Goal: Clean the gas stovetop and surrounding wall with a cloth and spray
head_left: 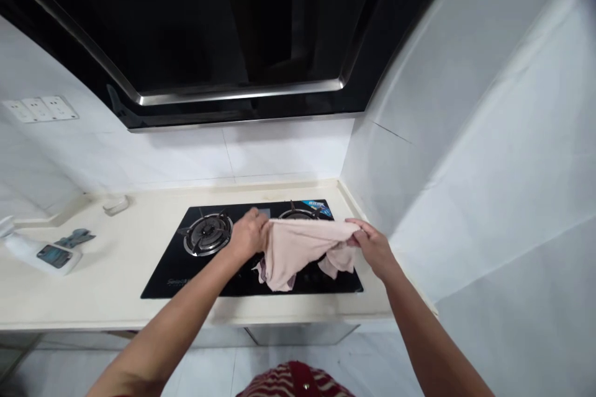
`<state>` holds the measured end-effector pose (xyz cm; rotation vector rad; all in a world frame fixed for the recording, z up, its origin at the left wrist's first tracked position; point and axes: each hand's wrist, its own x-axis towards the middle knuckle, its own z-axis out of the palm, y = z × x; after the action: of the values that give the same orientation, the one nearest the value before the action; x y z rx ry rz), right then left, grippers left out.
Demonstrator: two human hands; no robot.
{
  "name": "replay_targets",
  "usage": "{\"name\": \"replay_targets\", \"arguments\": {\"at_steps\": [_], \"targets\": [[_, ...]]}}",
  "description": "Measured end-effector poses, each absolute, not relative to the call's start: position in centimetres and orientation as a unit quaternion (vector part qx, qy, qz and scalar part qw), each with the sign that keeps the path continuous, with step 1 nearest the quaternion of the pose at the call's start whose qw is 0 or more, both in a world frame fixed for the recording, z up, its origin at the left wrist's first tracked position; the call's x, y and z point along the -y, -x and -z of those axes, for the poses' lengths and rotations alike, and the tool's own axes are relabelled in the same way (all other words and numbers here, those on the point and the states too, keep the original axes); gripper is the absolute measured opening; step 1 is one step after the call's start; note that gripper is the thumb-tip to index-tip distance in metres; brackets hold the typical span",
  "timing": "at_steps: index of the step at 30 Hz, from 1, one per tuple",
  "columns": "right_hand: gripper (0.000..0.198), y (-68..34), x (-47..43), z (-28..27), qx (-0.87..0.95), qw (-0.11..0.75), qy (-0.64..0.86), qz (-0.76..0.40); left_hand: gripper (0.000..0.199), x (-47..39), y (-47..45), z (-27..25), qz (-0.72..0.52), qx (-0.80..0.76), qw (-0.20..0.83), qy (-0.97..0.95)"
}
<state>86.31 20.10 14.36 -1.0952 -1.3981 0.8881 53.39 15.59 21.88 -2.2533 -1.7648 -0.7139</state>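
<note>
A pale pink cloth [298, 249] is stretched between my two hands above the right side of a black glass gas stove [170, 267]. My left hand [250, 232] is closed on the cloth's left end. Gripping its right end, my right hand [372, 245] pinches the fabric between thumb and fingers. The cloth's lower part hangs in loose folds toward the stove top. It partly hides the right burner [300, 213], while the left burner [207, 234] shows in full beside my left hand.
A white spray bottle [40, 254] lies on the cream counter [112, 285] at the left, next to a grey-blue crumpled item [76, 238]. Farther back sits a small clear dish [116, 205]. A black range hood [242, 105] hangs overhead. The tiled wall [447, 211] rises at the right.
</note>
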Motion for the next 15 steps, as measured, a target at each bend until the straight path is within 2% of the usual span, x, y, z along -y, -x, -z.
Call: {"name": "replay_targets", "arguments": {"at_steps": [4, 6, 8, 11, 13, 15], "targets": [[0.044, -87.4, -19.9, -17.9, 0.611, 0.589, 0.408, -0.337, 0.015, -16.0, -55.0, -27.1, 0.439, 0.498, 0.105, 0.74], [0.043, -88.1, -19.7, -18.9, 0.625, 0.594, 0.399, -0.312, 0.015, -15.8, -55.9, -28.0, 0.513, 0.471, 0.038, 0.717], [0.041, -88.8, -19.6, -18.4, 0.64, 0.583, 0.416, -0.279, 0.017, -15.5, -56.8, -26.9, 0.538, 0.458, -0.092, 0.702], [0.039, -89.2, -19.4, -14.4, 0.687, 0.511, 0.463, -0.23, 0.016, -14.7, -57.6, -21.5, 0.452, 0.495, -0.255, 0.697], [0.039, -88.8, -19.0, -10.3, 0.732, 0.393, 0.513, -0.216, 0.017, -14.1, -57.9, -16.7, 0.296, 0.549, -0.263, 0.736], [0.035, -88.1, -18.3, -6.6, 0.749, 0.281, 0.558, -0.221, 0.018, -13.3, -58.3, -12.3, 0.226, 0.551, -0.276, 0.754]]}}
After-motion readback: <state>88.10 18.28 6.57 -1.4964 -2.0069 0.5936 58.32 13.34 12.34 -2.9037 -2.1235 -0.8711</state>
